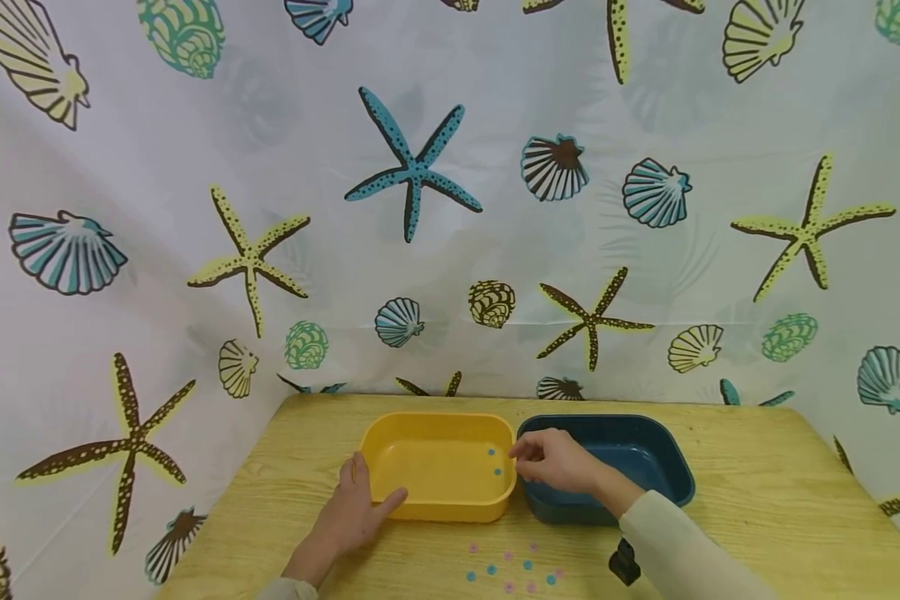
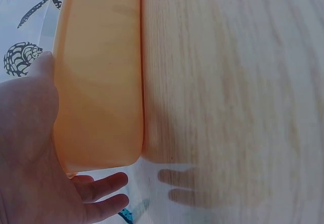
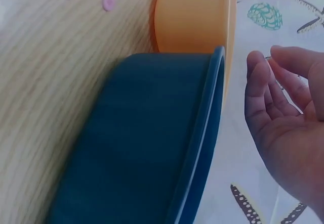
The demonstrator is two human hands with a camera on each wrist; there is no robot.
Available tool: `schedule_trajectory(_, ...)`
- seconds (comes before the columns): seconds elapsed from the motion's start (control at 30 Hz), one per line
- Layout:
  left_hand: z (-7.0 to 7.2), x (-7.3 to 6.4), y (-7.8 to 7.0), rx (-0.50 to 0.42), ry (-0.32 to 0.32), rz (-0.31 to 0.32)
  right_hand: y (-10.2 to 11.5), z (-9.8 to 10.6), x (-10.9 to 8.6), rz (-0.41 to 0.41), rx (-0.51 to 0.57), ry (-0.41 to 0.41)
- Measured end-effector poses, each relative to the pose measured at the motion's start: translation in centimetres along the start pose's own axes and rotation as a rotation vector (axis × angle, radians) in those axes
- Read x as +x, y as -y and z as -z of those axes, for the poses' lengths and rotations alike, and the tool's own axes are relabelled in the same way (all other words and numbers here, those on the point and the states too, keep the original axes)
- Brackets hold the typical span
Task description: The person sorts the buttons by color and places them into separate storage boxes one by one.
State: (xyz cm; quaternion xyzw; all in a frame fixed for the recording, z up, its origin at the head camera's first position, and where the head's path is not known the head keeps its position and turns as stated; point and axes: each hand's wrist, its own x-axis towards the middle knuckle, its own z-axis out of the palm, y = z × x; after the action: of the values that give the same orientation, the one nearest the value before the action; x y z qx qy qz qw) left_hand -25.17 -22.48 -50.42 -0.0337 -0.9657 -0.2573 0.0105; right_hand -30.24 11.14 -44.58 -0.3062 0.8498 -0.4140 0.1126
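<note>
A yellow tub (image 1: 432, 510) sits on the wooden table, with two small blue buttons (image 1: 494, 462) inside near its right end. My left hand (image 1: 351, 508) rests at its front-left corner, thumb along the front rim and fingers spread by the left end. Just right of it stands a dark blue tub (image 1: 678, 467). Over the neighbouring rims of both tubs hovers my right hand (image 1: 558, 460), its fingers loosely bent. In the right wrist view the thumb and index fingertips (image 3: 257, 62) are slightly apart, with no button seen between them.
In front of the tubs, several pink buttons (image 1: 508, 556) and blue buttons (image 1: 527, 565) lie scattered on the table (image 1: 240, 533). A small black device (image 1: 625, 563) shows beside the right sleeve (image 1: 682, 542). A white curtain (image 1: 480, 250) printed with shells and starfish surrounds the table.
</note>
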Motion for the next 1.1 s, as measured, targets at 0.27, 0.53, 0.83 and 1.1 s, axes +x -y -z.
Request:
schedule_trajectory(0.27,0.0,0.2,0.0,-0.002,0.004,0.004,0.3,0.1,-2.4,0.032,0.02,0.074)
schedule_trajectory(0.53,0.0,0.1,0.1,-0.008,0.011,0.016,-0.4,-0.8,-4.8,0.055,0.024,0.131)
schedule_trajectory(0.83,-0.2,0.1,0.2,-0.01,0.008,0.016,-1.5,-1.8,-6.8,0.178,-0.089,0.134)
schedule_trajectory(1.1,-0.2,0.2,0.1,-0.027,0.007,0.006,-2.3,-2.9,-7.9,0.203,-0.092,0.202)
